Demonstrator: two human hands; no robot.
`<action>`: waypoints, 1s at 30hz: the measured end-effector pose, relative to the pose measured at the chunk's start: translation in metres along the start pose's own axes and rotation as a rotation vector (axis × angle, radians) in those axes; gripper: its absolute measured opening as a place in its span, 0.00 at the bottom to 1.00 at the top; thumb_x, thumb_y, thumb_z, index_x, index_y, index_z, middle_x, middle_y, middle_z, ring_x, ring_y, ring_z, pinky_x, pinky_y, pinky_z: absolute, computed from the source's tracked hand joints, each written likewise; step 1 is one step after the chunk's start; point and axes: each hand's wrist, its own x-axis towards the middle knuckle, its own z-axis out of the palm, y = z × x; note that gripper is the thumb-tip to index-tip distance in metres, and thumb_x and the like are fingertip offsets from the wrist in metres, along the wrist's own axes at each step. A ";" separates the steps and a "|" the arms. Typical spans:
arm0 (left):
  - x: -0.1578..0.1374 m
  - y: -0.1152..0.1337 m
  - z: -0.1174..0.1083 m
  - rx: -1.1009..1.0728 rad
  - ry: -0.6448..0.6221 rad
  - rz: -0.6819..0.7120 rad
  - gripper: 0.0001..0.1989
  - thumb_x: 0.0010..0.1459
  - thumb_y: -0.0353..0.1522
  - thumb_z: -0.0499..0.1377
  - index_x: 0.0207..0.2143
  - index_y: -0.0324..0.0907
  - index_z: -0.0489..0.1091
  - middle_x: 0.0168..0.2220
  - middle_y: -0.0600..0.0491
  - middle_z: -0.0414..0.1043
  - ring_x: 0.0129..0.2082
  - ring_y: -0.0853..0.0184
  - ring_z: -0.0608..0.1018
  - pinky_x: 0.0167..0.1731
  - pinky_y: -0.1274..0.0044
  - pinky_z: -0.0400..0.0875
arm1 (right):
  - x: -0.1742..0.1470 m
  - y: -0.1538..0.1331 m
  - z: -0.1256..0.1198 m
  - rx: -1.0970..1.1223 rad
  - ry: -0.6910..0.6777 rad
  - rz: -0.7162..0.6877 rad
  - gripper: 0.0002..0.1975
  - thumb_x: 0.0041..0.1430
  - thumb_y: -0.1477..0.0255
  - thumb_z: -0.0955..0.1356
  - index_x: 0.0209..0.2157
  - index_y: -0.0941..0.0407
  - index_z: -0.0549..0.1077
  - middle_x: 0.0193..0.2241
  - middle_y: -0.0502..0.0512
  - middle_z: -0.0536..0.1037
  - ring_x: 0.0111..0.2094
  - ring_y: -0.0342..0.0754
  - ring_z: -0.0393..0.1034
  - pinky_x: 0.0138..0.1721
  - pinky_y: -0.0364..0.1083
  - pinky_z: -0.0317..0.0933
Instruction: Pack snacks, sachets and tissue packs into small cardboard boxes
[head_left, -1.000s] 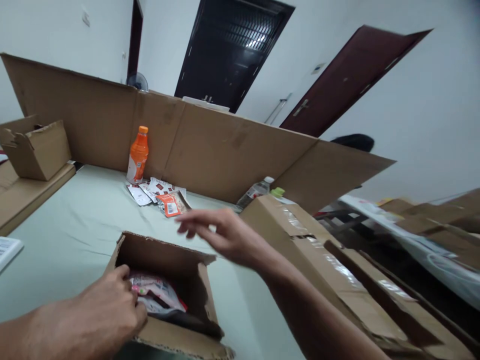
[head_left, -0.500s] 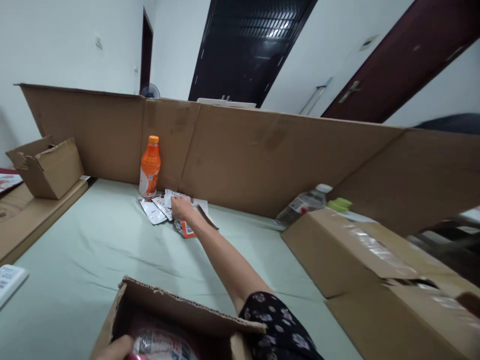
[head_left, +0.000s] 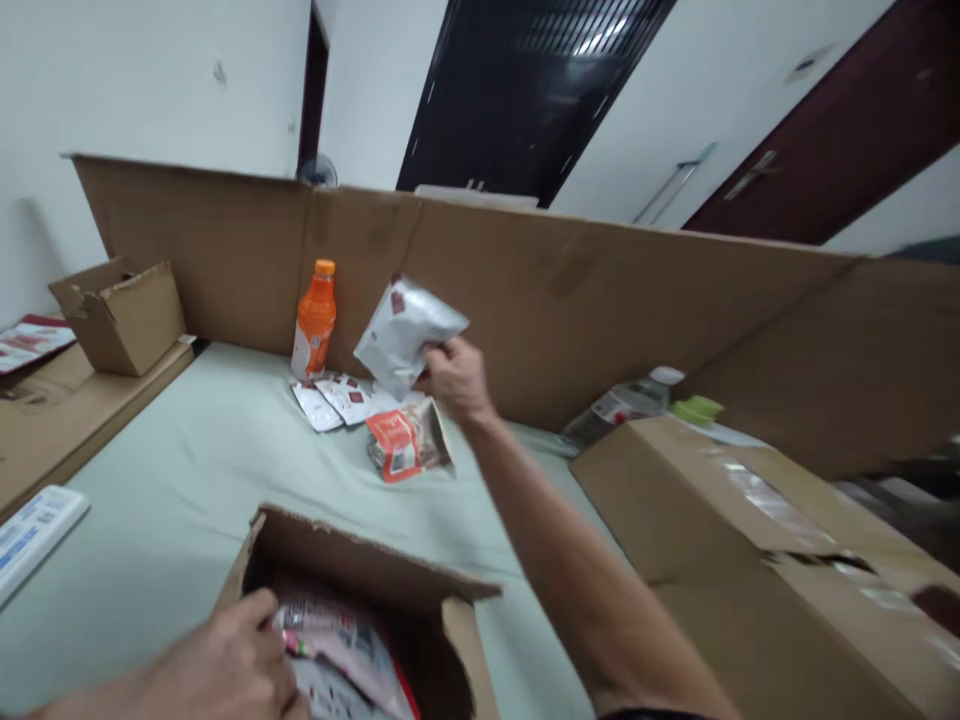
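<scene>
My right hand pinches a silvery-white pouch by its lower right corner, holding it up off the green cloth. Below it, a few white sachets lie overlapped beside an orange drink bottle that stands upright. An orange-and-clear snack packet lies nearest to me in that group. My left hand is closed over the left rim of an open cardboard box. Inside this box are plastic-wrapped packages, partly hidden by the hand and the walls.
A tall cardboard panel runs along the back. At left are a small cardboard box and a white flat box. Large taped boxes line the right, with a clear bottle lying behind them.
My right hand has lifted the silvery-white pouch up from the sachets and moved right. The snack packet is now uncovered. More of my left hand shows at the box, and the view has shifted slightly.
</scene>
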 end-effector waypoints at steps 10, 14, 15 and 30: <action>0.010 0.005 -0.056 -0.106 -0.119 -0.006 0.09 0.53 0.20 0.62 0.29 0.44 0.70 0.28 0.54 0.77 0.31 0.60 0.75 0.44 0.65 0.62 | -0.171 -0.144 -0.105 0.101 -0.084 -0.326 0.12 0.66 0.71 0.67 0.32 0.41 0.79 0.25 0.45 0.79 0.25 0.48 0.73 0.28 0.47 0.68; 0.008 0.008 -0.053 -0.036 -0.044 -0.005 0.08 0.53 0.21 0.62 0.31 0.42 0.74 0.31 0.51 0.80 0.38 0.56 0.78 0.47 0.63 0.62 | -0.179 -0.164 -0.061 -0.214 -0.547 -0.280 0.12 0.63 0.75 0.62 0.35 0.51 0.78 0.22 0.48 0.76 0.20 0.43 0.64 0.23 0.43 0.55; 0.007 0.008 -0.052 -0.021 -0.048 -0.003 0.08 0.53 0.21 0.62 0.31 0.42 0.75 0.31 0.51 0.80 0.38 0.56 0.79 0.48 0.63 0.62 | -0.177 -0.165 -0.046 -0.327 -0.624 -0.259 0.11 0.62 0.76 0.63 0.36 0.53 0.78 0.23 0.49 0.77 0.21 0.43 0.63 0.23 0.43 0.52; 0.006 0.006 -0.054 0.041 -0.139 -0.043 0.07 0.51 0.21 0.64 0.28 0.42 0.75 0.27 0.52 0.79 0.28 0.60 0.77 0.44 0.64 0.65 | -0.153 -0.177 0.006 -0.807 -0.989 -0.260 0.14 0.66 0.81 0.64 0.43 0.62 0.82 0.39 0.68 0.85 0.40 0.55 0.82 0.35 0.45 0.65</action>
